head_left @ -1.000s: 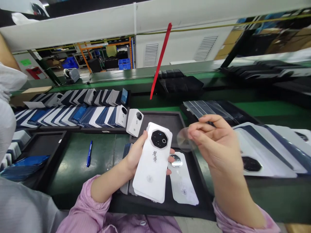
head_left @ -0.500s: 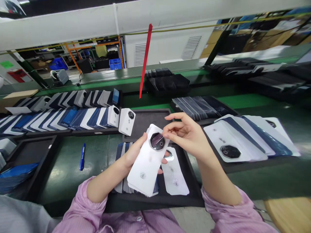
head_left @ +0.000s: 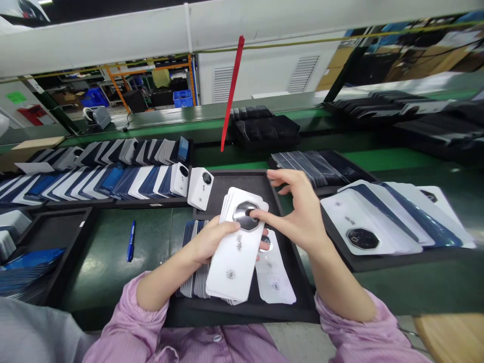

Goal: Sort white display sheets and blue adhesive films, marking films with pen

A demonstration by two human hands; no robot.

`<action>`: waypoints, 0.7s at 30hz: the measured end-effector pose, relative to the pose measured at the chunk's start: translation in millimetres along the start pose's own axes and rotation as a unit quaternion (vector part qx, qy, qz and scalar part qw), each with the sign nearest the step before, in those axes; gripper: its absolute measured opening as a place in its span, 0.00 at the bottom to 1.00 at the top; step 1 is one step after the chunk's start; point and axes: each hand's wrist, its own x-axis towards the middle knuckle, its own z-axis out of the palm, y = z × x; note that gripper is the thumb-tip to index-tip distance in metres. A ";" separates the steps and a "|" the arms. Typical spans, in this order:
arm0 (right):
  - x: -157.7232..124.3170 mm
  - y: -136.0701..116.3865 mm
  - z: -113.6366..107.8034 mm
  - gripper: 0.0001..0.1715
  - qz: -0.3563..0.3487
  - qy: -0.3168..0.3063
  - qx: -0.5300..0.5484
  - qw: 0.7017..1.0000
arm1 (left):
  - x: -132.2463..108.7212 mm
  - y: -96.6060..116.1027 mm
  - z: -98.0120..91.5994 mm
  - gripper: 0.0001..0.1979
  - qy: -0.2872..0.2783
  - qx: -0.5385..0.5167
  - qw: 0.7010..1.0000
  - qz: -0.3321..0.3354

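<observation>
While my left hand [head_left: 209, 242] clasps the white back cover [head_left: 234, 257] by its long edges just above the black tray [head_left: 302, 307], my right hand [head_left: 302, 214] holds nothing, its forefinger pressing the cover's shiny camera window [head_left: 244, 214] and the other fingers spread. I judge the cover light, thin, stiff yet slightly springy, glossy and easily smudged, so the edges are the place to hold it. A second cover [head_left: 276, 277] lies flat in the tray.

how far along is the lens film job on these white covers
Done, it seems: one cover lies flat in the black tray, its lens ring shiny. In hand: the left hand grips a stack; the right hand presses a film onto the top one. Left: the stack below it.
</observation>
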 end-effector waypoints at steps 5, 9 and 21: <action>0.3 0.3 2.9 0.27 0.163 -0.130 0.137 0.969 | -2.5 8.2 1.4 0.22 0.126 0.127 0.978 0.107; 4.6 6.7 -4.4 0.24 0.198 -0.026 0.205 0.958 | -2.9 15.1 -2.8 0.26 0.148 0.089 0.973 0.152; 27.1 51.3 -26.8 0.18 0.221 -0.475 0.016 0.852 | -18.3 47.9 -7.4 0.20 0.190 -0.015 0.964 0.187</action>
